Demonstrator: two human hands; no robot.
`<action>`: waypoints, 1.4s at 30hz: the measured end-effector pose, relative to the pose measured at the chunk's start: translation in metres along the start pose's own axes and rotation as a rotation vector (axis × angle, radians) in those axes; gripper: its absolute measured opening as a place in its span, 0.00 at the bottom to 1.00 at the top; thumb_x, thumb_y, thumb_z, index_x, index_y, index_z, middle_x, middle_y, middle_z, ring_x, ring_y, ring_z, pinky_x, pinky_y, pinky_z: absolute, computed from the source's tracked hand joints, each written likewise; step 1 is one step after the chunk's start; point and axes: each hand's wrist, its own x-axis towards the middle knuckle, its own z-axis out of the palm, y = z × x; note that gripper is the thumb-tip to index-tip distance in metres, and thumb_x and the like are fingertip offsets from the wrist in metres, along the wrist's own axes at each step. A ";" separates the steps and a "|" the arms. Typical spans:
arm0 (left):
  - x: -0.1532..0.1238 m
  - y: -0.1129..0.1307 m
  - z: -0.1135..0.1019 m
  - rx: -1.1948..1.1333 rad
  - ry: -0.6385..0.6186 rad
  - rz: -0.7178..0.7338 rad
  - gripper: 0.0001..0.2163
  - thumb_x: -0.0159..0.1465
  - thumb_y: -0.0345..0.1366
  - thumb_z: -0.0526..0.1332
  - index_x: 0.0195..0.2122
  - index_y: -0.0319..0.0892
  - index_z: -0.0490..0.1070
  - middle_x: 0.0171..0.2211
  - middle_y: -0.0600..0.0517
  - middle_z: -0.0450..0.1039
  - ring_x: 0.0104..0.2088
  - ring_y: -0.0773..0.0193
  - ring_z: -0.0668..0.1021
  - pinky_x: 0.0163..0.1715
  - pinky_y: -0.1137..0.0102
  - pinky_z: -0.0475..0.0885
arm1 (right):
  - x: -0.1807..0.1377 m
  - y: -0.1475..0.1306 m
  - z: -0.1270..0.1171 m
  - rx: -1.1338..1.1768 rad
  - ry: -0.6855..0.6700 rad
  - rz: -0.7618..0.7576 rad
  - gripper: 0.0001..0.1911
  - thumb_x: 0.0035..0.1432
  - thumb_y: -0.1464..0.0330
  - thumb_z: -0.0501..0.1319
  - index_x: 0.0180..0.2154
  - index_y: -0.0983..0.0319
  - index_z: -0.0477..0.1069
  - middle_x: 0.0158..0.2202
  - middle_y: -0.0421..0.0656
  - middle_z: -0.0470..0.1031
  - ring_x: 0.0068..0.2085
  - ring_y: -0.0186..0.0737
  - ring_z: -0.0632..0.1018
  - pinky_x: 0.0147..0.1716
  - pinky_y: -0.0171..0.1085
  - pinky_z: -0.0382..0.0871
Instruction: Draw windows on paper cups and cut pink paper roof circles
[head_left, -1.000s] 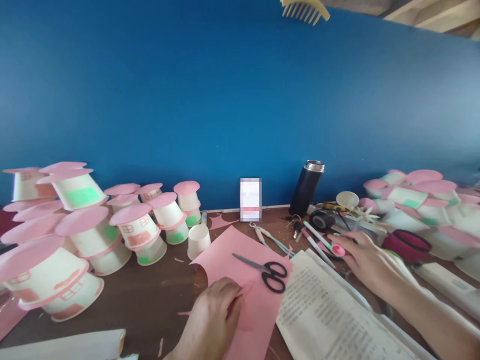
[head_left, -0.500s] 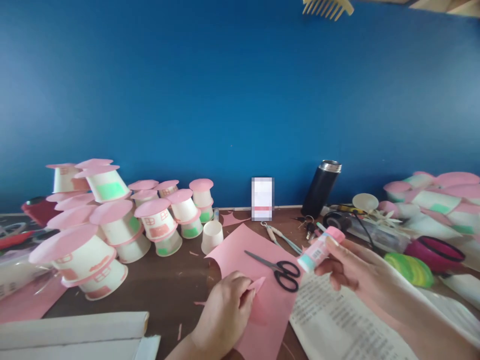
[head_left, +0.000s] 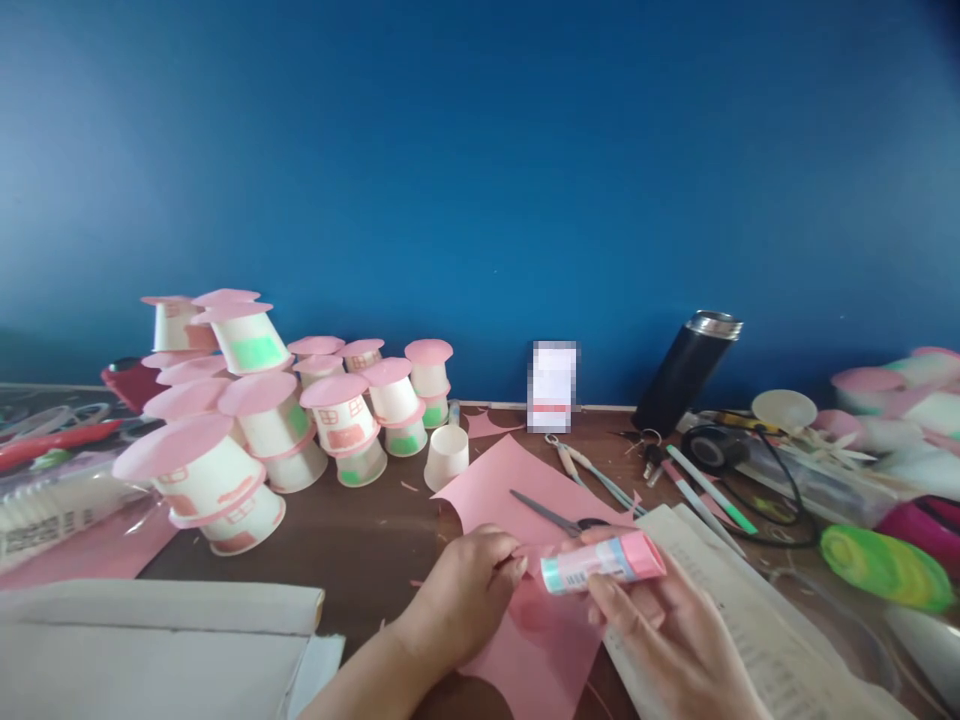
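My right hand (head_left: 660,630) is closed round a pink glue stick (head_left: 600,564) with a blue-and-white label, held level just above a pink paper sheet (head_left: 525,630). My left hand (head_left: 465,590) rests on that sheet with its fingers pinched on a small pink paper piece (head_left: 529,556), right beside the stick's left end. Black-handled scissors (head_left: 551,514) lie on the pink sheet just behind both hands, partly hidden by the glue stick.
Several upturned white paper cups with pink round tops (head_left: 255,430) crowd the left of the brown table. A plain white cup (head_left: 447,458), a black flask (head_left: 688,368), pens (head_left: 705,490), printed papers (head_left: 757,630), a tape roll and green item (head_left: 885,562) lie right. A box (head_left: 150,650) lies front left.
My right hand picked the glue stick up from the right side of the table and brought it left and down to the left hand. The view has shifted left.
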 end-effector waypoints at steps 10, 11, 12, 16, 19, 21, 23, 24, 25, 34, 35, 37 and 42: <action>-0.003 0.000 -0.001 -0.038 0.017 0.064 0.13 0.68 0.35 0.51 0.26 0.43 0.67 0.30 0.52 0.69 0.31 0.65 0.72 0.33 0.73 0.64 | 0.003 0.010 -0.003 -0.365 -0.025 -0.115 0.14 0.61 0.58 0.59 0.45 0.59 0.71 0.42 0.46 0.80 0.44 0.45 0.80 0.43 0.34 0.75; -0.003 -0.001 -0.002 -0.038 0.016 0.071 0.13 0.69 0.36 0.51 0.27 0.43 0.67 0.30 0.52 0.69 0.31 0.65 0.72 0.33 0.73 0.64 | 0.003 0.010 -0.003 -0.403 -0.040 -0.119 0.14 0.61 0.58 0.59 0.44 0.58 0.72 0.42 0.45 0.80 0.43 0.45 0.80 0.42 0.34 0.75; -0.003 -0.001 -0.002 -0.036 0.016 0.073 0.14 0.69 0.36 0.50 0.27 0.43 0.67 0.30 0.52 0.69 0.31 0.65 0.72 0.33 0.73 0.64 | 0.003 0.011 -0.003 -0.435 -0.060 -0.122 0.14 0.61 0.58 0.59 0.44 0.58 0.72 0.41 0.44 0.81 0.43 0.44 0.81 0.41 0.34 0.74; -0.002 -0.001 -0.002 -0.013 0.018 0.065 0.14 0.68 0.35 0.51 0.25 0.42 0.65 0.30 0.52 0.68 0.31 0.65 0.72 0.32 0.72 0.64 | 0.005 0.014 -0.003 -0.512 -0.149 -0.146 0.11 0.62 0.60 0.58 0.44 0.56 0.71 0.41 0.41 0.80 0.42 0.42 0.80 0.41 0.33 0.73; -0.002 0.001 0.000 -0.003 0.016 0.053 0.13 0.68 0.34 0.52 0.24 0.42 0.63 0.29 0.52 0.68 0.31 0.65 0.72 0.32 0.72 0.63 | 0.005 0.013 -0.003 -0.525 -0.147 -0.166 0.10 0.61 0.61 0.58 0.43 0.56 0.71 0.39 0.40 0.80 0.40 0.41 0.80 0.39 0.32 0.74; -0.002 0.000 0.001 -0.003 0.019 0.050 0.13 0.67 0.34 0.52 0.24 0.43 0.62 0.29 0.52 0.68 0.31 0.65 0.72 0.32 0.72 0.63 | 0.005 0.012 -0.003 -0.505 -0.114 -0.181 0.10 0.61 0.61 0.58 0.43 0.56 0.71 0.39 0.40 0.80 0.40 0.41 0.80 0.39 0.31 0.74; -0.002 -0.001 0.002 -0.002 0.026 0.047 0.13 0.67 0.34 0.52 0.24 0.43 0.62 0.30 0.52 0.68 0.31 0.65 0.72 0.32 0.73 0.63 | 0.004 0.011 -0.003 -0.461 -0.075 -0.192 0.10 0.61 0.61 0.58 0.43 0.56 0.71 0.40 0.41 0.80 0.41 0.41 0.80 0.40 0.31 0.74; -0.002 -0.002 0.002 0.003 0.031 0.042 0.12 0.67 0.33 0.52 0.24 0.43 0.62 0.30 0.53 0.68 0.31 0.65 0.72 0.32 0.72 0.63 | 0.003 0.011 -0.004 -0.433 -0.053 -0.192 0.10 0.61 0.61 0.58 0.43 0.57 0.71 0.40 0.42 0.80 0.41 0.41 0.80 0.41 0.32 0.74; -0.002 -0.002 0.003 0.008 0.038 0.034 0.12 0.66 0.33 0.52 0.24 0.43 0.62 0.30 0.53 0.68 0.31 0.66 0.72 0.32 0.72 0.63 | 0.003 0.012 -0.004 -0.407 -0.030 -0.187 0.11 0.61 0.60 0.58 0.43 0.57 0.70 0.41 0.42 0.80 0.42 0.42 0.80 0.41 0.32 0.74; -0.002 0.003 0.001 0.027 0.044 0.042 0.13 0.66 0.33 0.52 0.23 0.43 0.61 0.29 0.53 0.67 0.31 0.65 0.72 0.32 0.72 0.63 | 0.003 0.014 -0.007 -0.466 -0.101 -0.115 0.13 0.63 0.58 0.58 0.45 0.58 0.71 0.41 0.44 0.79 0.43 0.44 0.80 0.42 0.35 0.73; -0.002 0.003 0.001 0.029 0.043 0.047 0.13 0.66 0.33 0.52 0.23 0.43 0.61 0.29 0.52 0.67 0.31 0.65 0.72 0.32 0.72 0.63 | 0.003 0.015 -0.007 -0.499 -0.123 -0.108 0.13 0.62 0.58 0.58 0.45 0.58 0.71 0.41 0.43 0.79 0.43 0.44 0.80 0.43 0.35 0.73; -0.003 0.004 0.000 0.030 0.038 0.050 0.13 0.67 0.33 0.52 0.23 0.43 0.61 0.29 0.52 0.67 0.31 0.65 0.72 0.32 0.72 0.63 | 0.003 0.015 -0.008 -0.539 -0.152 -0.095 0.13 0.63 0.58 0.57 0.45 0.57 0.70 0.41 0.43 0.79 0.43 0.44 0.79 0.43 0.36 0.73; -0.003 0.005 0.000 0.031 0.040 0.050 0.12 0.67 0.33 0.52 0.24 0.43 0.62 0.29 0.52 0.67 0.31 0.65 0.72 0.32 0.72 0.63 | 0.004 0.015 -0.007 -0.542 -0.184 -0.102 0.11 0.64 0.59 0.56 0.45 0.56 0.68 0.41 0.42 0.79 0.42 0.43 0.79 0.42 0.34 0.72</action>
